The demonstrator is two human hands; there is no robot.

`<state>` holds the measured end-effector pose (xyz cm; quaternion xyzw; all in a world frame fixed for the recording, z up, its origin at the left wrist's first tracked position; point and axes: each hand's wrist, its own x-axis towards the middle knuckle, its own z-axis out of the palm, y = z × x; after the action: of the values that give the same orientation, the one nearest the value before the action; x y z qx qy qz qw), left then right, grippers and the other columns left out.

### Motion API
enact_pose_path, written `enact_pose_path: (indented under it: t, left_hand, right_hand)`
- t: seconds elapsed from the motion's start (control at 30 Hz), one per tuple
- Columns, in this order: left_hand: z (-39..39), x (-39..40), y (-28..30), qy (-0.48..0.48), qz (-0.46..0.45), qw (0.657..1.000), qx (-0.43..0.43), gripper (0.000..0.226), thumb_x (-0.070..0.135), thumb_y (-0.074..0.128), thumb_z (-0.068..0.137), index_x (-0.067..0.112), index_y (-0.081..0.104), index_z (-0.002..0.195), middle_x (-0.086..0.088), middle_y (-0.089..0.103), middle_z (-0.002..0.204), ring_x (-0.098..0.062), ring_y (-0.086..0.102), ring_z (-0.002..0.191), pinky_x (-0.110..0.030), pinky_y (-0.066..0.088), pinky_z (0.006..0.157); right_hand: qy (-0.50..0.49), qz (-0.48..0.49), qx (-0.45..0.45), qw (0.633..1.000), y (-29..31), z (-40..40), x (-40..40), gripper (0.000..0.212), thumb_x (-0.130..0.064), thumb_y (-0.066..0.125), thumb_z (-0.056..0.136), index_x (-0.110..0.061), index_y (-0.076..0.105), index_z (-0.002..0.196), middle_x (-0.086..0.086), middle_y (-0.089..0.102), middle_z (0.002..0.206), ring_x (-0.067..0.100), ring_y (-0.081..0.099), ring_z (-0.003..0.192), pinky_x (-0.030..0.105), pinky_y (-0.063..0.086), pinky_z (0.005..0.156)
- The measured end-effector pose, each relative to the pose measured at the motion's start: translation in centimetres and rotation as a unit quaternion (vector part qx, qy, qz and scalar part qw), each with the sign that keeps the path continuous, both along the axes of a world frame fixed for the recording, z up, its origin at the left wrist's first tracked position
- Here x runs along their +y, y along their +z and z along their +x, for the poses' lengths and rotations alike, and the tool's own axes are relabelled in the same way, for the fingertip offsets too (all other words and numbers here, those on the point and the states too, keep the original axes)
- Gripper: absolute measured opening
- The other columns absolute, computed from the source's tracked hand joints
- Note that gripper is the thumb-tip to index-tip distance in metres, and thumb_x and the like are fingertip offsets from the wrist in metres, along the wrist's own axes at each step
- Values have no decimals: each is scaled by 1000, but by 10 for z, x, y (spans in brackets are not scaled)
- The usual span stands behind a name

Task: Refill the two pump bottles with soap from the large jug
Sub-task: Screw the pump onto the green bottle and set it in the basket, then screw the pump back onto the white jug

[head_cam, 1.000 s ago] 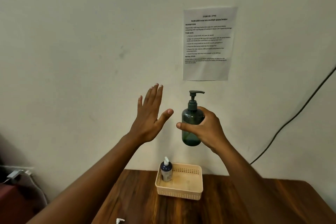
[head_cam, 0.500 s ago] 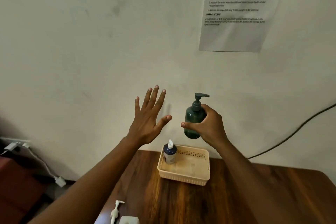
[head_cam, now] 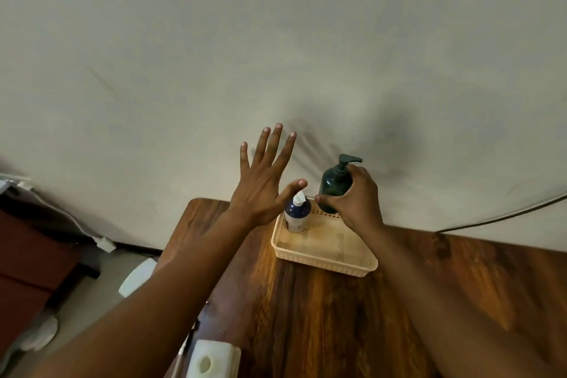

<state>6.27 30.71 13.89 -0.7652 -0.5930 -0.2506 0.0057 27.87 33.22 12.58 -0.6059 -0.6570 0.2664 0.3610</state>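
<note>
The right hand [head_cam: 357,201] has brought the green pump bottle [head_cam: 335,186] down from well above the basket [head_cam: 325,258] to the basket's far right corner, where its base now sits at or just inside the rim; the hand hides the contact. The left hand [head_cam: 262,184] has dropped too, its thumb now just above the cap of the blue bottle [head_cam: 296,213] in the basket. A white jug [head_cam: 213,359] top now shows near the basket side of the table [head_cam: 337,316], at the bottom edge.

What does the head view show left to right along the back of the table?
Left hand open → white-capped blue bottle in the basket → green pump bottle → right hand gripping it.
</note>
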Motion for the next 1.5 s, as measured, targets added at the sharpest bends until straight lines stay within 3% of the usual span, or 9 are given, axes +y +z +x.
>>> enact_pose_path:
  t: [0.27,0.4,0.63,0.83,0.97,1.33,1.5]
  left_hand:
    - [0,0,-57,11,-22,1000,-19,84,71,28,100,32,-3,168,2,-14,176,-20,-15,162,-64,-10,126]
    - [-2,-1,-75,15,-41,999,-23,85,71,25,100,30,-3,168,1,-15,176,-20,-17,162,-64,-11,126]
    - [-3,2,-89,16,-61,998,-26,86,70,26,99,27,-2,168,0,-15,176,-19,-17,162,-64,-10,126]
    - [-5,4,-89,23,-71,997,-32,88,74,23,97,28,-3,168,0,-15,176,-18,-17,162,-63,-10,126]
    - [-6,-1,-84,30,-74,996,-32,93,81,14,94,27,-4,168,1,-15,176,-17,-18,162,-60,-10,127]
    - [-4,-58,-47,65,-109,992,-12,93,77,19,94,26,-6,168,1,-16,176,-17,-17,162,-60,-3,128]
    - [-4,-114,-6,104,-143,984,29,87,70,26,102,25,-13,166,0,-20,175,-19,-18,162,-57,1,129]
  right_hand:
    - [-43,-27,4,999,-91,-9,12,85,-17,102,54,-14,62,130,6,61,130,26,62,117,27,46,97]
    - [-55,-33,-15,998,-123,-13,17,84,-19,102,54,-15,63,128,5,64,127,25,63,116,24,43,95]
    - [-57,-34,-33,997,-153,-17,20,80,-13,98,62,-12,59,132,9,65,129,28,60,123,35,47,107]
    - [-60,-33,-51,996,-156,-23,22,75,-11,95,69,-11,56,133,10,58,136,29,56,128,36,44,111]
    - [-64,-50,-60,995,-152,-23,20,83,-13,95,68,-7,51,139,13,51,142,31,53,132,37,43,112]
    - [-25,-62,-85,994,-111,5,-19,112,-45,96,65,-16,33,152,10,38,157,31,39,143,42,41,112]
    - [45,-45,-82,995,-80,3,-58,117,-53,92,66,-22,27,158,4,33,163,26,33,148,45,37,119]
